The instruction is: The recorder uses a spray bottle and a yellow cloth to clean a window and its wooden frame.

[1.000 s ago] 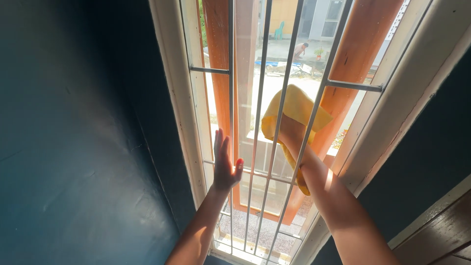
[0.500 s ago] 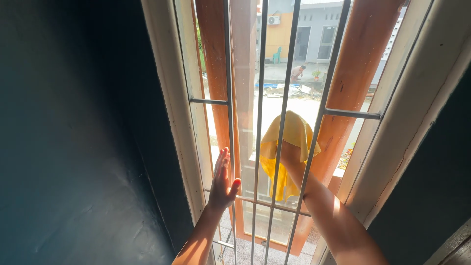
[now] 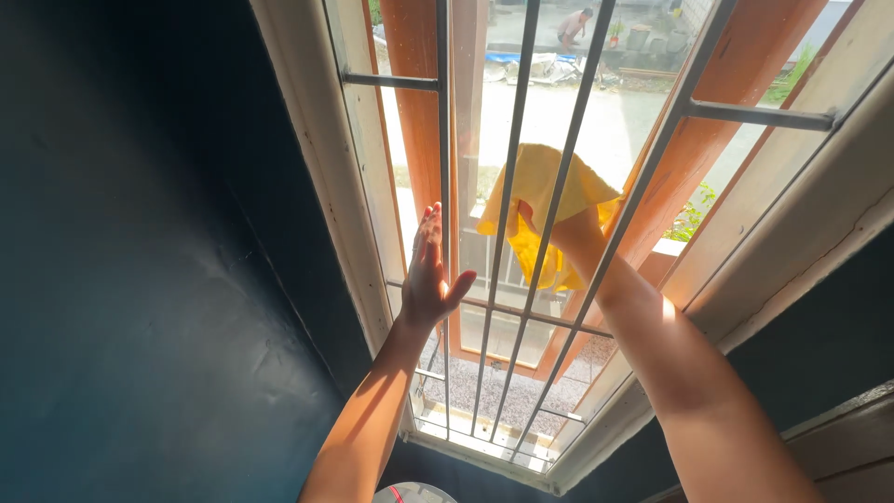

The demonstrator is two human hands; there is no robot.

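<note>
While left hand (image 3: 430, 279) rests flat on bars (image 3: 445, 186), right hand (image 3: 568, 233) apparently grips yellow cloth (image 3: 540, 200).

Two bare forearms, no sleeves anywhere below the elbows. No watch, band or bracelet at either wrist. Left hand (image 3: 430, 275) ungloved, no rings visible on its fingers. Right hand (image 3: 570, 231) also ungloved, mostly hidden, so rings there impossible to tell.

Left hand (image 3: 430, 275) flat, fingers (image 3: 427, 228) spread, beside a grey window bar (image 3: 444, 186). Right hand (image 3: 570, 233) reaching between the bars, pressing a yellow cloth (image 3: 540, 200) against the glass by the orange frame (image 3: 414, 102).
</note>
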